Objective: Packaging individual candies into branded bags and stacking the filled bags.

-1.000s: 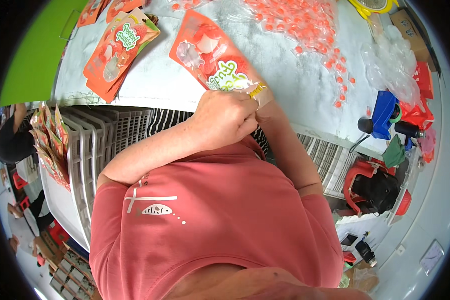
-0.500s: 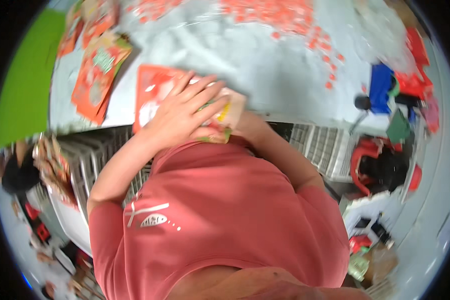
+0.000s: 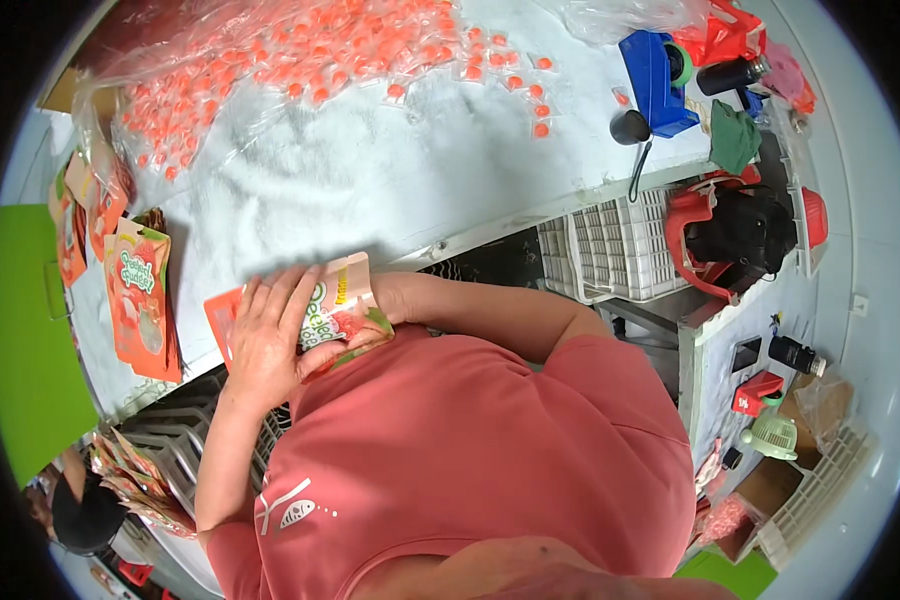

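Note:
An orange and beige stand-up pouch (image 3: 358,318) is at the table's near edge, close against my shirt. My left hand (image 3: 275,325) presses over its front, fingers stretched toward the top and thumb lower down. My right hand (image 3: 388,297) goes behind the pouch's right side; only the wrist and base of the hand show, its fingers are hidden. To the left, a stack of similar pouches (image 3: 140,300) lies on the table. A wide heap of small clear-wrapped orange-red pieces (image 3: 300,55) spreads across the far side.
On the right stand a blue tape dispenser (image 3: 655,85), a dark round-headed object with a strap (image 3: 630,127), a black bottle (image 3: 732,74) and a green cloth (image 3: 734,137). White plastic crates (image 3: 610,245) sit below the table edge. At far left, a person in black (image 3: 85,510) is partly visible.
My view has turned, so the table and pouch stack appear shifted and tilted. The pouch stays between my hands, now more tilted, with my left hand nearer its left side.

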Available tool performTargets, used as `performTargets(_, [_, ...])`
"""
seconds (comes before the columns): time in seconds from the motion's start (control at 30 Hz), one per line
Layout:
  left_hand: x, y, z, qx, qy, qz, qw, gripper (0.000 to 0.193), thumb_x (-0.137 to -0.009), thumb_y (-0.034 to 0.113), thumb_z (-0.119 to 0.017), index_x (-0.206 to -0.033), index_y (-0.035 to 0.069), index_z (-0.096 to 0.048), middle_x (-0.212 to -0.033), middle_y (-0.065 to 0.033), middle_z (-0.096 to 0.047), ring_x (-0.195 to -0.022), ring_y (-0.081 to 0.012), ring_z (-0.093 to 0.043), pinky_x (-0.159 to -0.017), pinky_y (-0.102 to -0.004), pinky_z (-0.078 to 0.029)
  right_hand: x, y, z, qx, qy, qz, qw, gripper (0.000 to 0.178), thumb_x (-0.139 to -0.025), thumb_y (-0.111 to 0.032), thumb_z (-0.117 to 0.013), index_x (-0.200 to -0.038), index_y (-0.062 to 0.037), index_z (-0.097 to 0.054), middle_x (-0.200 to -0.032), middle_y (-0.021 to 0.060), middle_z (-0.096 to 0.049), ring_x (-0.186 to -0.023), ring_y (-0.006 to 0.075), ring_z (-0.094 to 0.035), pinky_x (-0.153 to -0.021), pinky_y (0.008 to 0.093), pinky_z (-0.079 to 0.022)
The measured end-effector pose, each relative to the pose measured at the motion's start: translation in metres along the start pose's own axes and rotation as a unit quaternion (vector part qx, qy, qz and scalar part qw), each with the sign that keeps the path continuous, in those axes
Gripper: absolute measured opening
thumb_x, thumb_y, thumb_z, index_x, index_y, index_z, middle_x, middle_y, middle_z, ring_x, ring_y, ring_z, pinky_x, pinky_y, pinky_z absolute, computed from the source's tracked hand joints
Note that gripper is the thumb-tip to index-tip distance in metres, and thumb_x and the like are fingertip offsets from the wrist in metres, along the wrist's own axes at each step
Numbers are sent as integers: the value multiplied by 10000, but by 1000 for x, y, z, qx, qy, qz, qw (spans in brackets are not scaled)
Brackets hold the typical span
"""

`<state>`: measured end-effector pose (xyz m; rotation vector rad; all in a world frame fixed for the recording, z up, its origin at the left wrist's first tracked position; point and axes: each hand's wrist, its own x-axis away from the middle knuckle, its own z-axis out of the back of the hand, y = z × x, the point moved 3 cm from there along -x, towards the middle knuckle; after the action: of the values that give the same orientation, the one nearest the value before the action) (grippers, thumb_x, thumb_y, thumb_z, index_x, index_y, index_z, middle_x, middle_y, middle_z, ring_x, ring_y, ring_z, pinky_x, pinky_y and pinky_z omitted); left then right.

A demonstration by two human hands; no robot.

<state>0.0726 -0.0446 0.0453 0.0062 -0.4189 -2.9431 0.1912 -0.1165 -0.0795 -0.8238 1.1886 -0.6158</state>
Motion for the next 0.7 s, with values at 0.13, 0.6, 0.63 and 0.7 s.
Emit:
performTargets(0.13, [33, -9, -31, 37, 2, 44, 998, 583, -814, 309, -730, -1293, 28, -551, -1116, -190, -646, -1014, -384, -622, -875, -453, -495, 1, -43, 20, -269, 53, -320, 907, 154, -930, -151, -624, -980, -20, -687, -969, 110, -683, -950, 217, -638, -836, 347, -501])
performTargets(0.6, [49, -10, -32, 149, 186, 89, 967, 154, -924, 27, -593, -1066, -27, -622, -825, -178, -664, -725, -378, -648, -666, -420, -506, 137, -48, 235, 654, 228, -336, 638, 564, -904, -275, -668, -1410, -94, -496, -1467, 186, -435, -1303, 394, -460, -1068, 503, -375])
performTargets(0.63, [51, -10, -31, 166, 203, 129, 956, 126, -930, 29, -588, -1039, -26, -620, -826, -180, -664, -711, -381, -644, -650, -421, -500, 128, -41, 227, 617, 216, -325, 684, 578, -905, -306, -665, -1414, -95, -491, -1472, 187, -429, -1340, 400, -416, -1081, 521, -351])
performTargets(0.7, [49, -8, -29, 144, 202, 122, 961, 123, -935, 31, -581, -1040, -20, -618, -871, -175, -665, -771, -374, -633, -701, -420, -491, 99, -34, 192, 602, 212, -279, 718, 561, -902, -281, -665, -1405, -93, -502, -1471, 180, -434, -1348, 388, -414, -1079, 506, -359])
